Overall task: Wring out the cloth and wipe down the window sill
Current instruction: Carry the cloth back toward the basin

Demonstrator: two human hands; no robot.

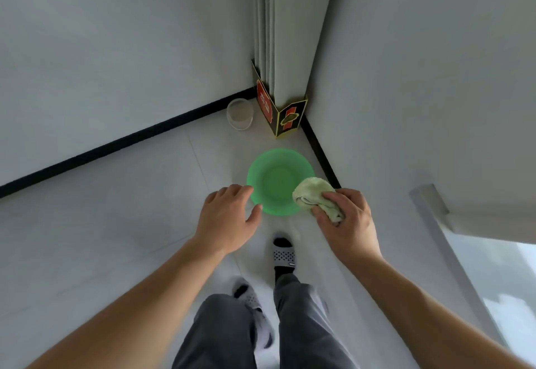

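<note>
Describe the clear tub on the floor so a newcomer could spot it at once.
Find the room corner where the pale curtain ends at a black, red and gold box. Left of that box, by the black skirting, stands the clear tub. Unlike the green basin nearer the person, it is smaller and see-through.

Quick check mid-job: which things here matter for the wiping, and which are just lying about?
Job: cloth gripped in right hand; left hand, free; green basin; window.
Lying about: clear container; black-and-red box; curtain.
</note>
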